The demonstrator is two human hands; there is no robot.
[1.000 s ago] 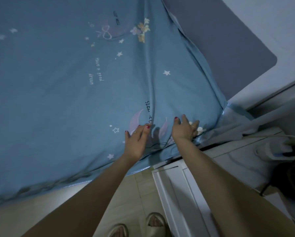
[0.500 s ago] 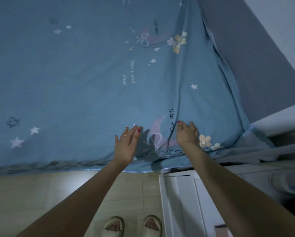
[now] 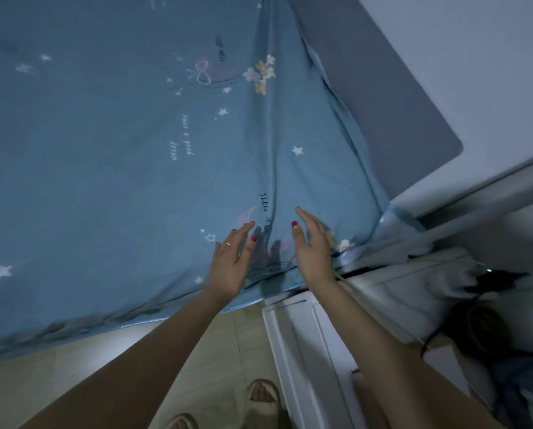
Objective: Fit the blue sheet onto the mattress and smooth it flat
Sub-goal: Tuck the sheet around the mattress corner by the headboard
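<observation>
Dim, bluish room, seen from above at the foot-side edge of a bed. Blue sheet (image 3: pixel 110 168) spread across nearly the whole mattress, printed with white stars, a pale moon, small flowers and lines of script. Mostly flat over the left and middle; long creases running down from the top toward the near right corner. Near edge of the sheet hanging over the side, rumpled along the hem. At the right corner, fabric bunched and spilling off toward a white cabinet (image 3: pixel 302 351). Grey headboard (image 3: pixel 379 97) along the right side of the bed, with a pale wall (image 3: pixel 475 51) behind it. Beige tiled floor (image 3: pixel 82 363) below the bed edge, with two feet in light slippers (image 3: pixel 259 404) at the bottom of the view. Dark cable and cluttered items on the cabinet top at far right, too dim to identify.

Left hand (image 3: pixel 229 263) open, fingers spread and relaxed, ring on one finger, red nail polish, palm down over the sheet near the printed moon; contact with the fabric cannot be told. Right hand (image 3: pixel 313 246) also open, fingers straight and together, turned on edge just beside the left, over the flower print near the corner. Nothing gripped by either. Dark shadow on the sheet between the two hands.
</observation>
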